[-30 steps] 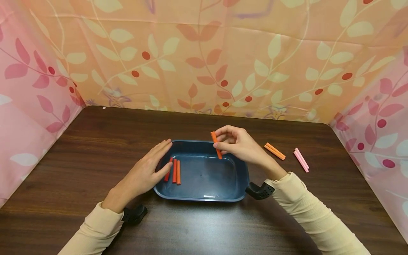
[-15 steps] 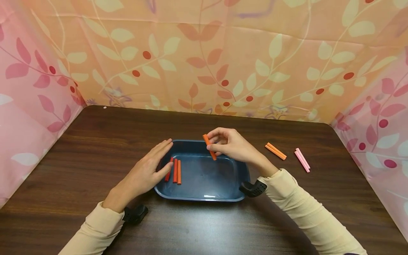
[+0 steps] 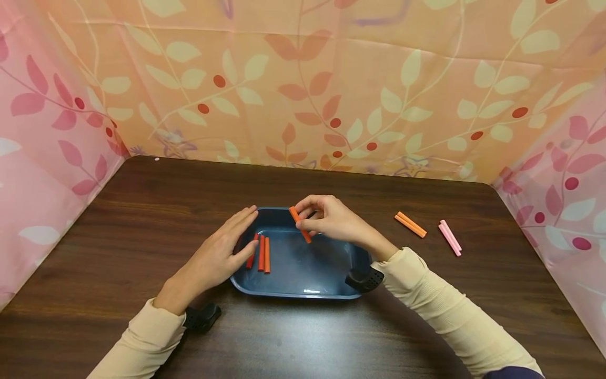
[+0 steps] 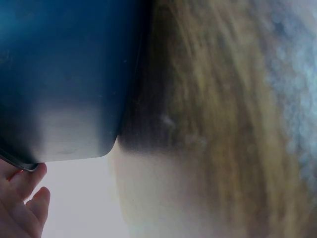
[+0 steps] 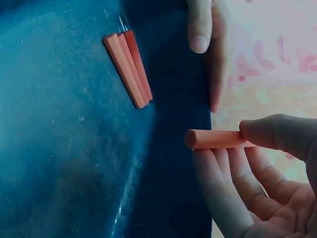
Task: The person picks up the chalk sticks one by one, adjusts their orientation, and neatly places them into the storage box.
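Note:
My right hand (image 3: pixel 331 218) pinches a smooth, round orange-red stick (image 3: pixel 305 235) between thumb and fingers, held tilted over the back of a dark blue tray (image 3: pixel 295 297). In the right wrist view the blunt end of this stick (image 5: pixel 213 139) points toward the tray. Inside the tray at its left lie a red stick (image 3: pixel 261 255), an orange-red stick (image 3: pixel 267 256) beside it, and another red stick (image 3: pixel 250 259) partly covered by the left thumb. My left hand (image 3: pixel 220 247) rests at the tray's left side, fingers straight along the outside, thumb over the inside.
To the right of the tray, a pair of light orange sticks (image 3: pixel 410 225) and a pair of pink sticks (image 3: pixel 450 238) lie on the dark wooden table (image 3: pixel 142 210). Patterned cloth (image 3: pixel 303 79) hangs behind the table and at both sides.
My right hand has moved left with the orange-red stick, further over the tray and slightly lower. The left hand and the sticks in the tray stay in place.

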Motion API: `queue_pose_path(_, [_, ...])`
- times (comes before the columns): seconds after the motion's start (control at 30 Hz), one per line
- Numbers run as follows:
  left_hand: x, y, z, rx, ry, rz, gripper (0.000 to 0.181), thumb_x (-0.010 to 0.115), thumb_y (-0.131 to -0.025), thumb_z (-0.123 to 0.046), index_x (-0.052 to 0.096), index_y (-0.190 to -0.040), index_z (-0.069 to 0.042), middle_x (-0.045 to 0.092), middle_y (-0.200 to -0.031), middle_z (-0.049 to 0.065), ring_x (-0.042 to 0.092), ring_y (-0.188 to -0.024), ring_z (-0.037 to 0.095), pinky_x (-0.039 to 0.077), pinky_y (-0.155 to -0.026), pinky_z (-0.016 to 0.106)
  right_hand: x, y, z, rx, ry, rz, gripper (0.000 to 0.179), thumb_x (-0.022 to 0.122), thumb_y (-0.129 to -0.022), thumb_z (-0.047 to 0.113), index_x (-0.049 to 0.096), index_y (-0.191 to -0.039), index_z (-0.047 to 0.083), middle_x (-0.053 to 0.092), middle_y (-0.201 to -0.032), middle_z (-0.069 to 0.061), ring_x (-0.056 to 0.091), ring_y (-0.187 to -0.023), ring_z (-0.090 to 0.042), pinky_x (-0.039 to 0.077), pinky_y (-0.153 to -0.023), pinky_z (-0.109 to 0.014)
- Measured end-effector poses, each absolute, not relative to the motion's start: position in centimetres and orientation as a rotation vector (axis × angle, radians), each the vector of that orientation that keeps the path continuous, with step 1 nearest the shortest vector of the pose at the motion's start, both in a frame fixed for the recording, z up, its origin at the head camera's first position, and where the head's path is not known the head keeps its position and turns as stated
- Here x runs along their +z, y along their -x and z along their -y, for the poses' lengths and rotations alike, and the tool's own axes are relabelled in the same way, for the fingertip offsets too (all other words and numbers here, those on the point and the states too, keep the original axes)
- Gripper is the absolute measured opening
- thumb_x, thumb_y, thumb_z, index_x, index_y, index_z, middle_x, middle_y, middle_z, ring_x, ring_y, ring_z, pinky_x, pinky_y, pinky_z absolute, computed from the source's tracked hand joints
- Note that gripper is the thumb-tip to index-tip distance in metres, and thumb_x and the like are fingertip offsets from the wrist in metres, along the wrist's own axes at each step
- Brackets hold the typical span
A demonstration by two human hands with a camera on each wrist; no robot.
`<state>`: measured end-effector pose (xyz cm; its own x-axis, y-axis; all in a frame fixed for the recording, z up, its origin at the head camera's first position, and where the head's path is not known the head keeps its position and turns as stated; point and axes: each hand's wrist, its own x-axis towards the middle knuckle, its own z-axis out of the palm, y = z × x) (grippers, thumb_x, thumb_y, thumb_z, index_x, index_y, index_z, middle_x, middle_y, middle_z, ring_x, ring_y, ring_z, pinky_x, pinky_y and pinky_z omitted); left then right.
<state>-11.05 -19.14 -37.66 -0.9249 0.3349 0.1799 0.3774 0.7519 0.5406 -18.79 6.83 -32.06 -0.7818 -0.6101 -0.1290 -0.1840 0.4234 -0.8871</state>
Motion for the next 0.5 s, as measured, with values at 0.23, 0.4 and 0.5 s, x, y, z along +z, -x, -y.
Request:
queue_pose_path(0.23, [-37.6, 11.1, 19.2, -0.914, 0.588, 2.871, 0.064, 0.06, -0.099, -0.024, 0.033, -0.156, -0.01, 0.028, -0.164, 0.009, 0.027, -0.151, 0.035, 0.027, -0.118, 0.059, -32.6, 18.7, -5.9, -1.29, 0.644, -2.231, 0.032, 0.067, -0.09, 0.006, 0.062, -0.122, 0.0, 0.07, -0.104, -0.015, 0.071, -0.076, -0.017, 0.062, -0.074, -0.038])
queue_pose_path(0.4, [-37.7, 11.1, 19.1, -0.919, 0.589, 2.869, 0.064, 0.06, -0.099, -0.024, 0.033, -0.155, -0.009, 0.029, -0.163, 0.011, 0.027, -0.151, 0.034, 0.028, -0.117, 0.06, -32.9, 18.6, -5.4, -1.241, 0.633, -2.225, 0.031, 0.065, -0.091, 0.006, 0.061, -0.122, 0.0, 0.072, -0.104, -0.015, 0.073, -0.077, -0.021, 0.062, -0.076, -0.041])
queue_pose_path(0.5, [-37.6, 11.0, 19.1, -0.924, 0.584, 2.874, 0.065, 0.061, -0.098, -0.024, 0.034, -0.155, -0.008, 0.029, -0.163, 0.011, 0.026, -0.151, 0.035, 0.028, -0.117, 0.061, -33.1, 18.5, -5.2, -1.217, 0.646, -2.205, 0.03, 0.065, -0.092, 0.006, 0.061, -0.121, -0.001, 0.072, -0.104, -0.014, 0.072, -0.077, -0.02, 0.062, -0.075, -0.039])
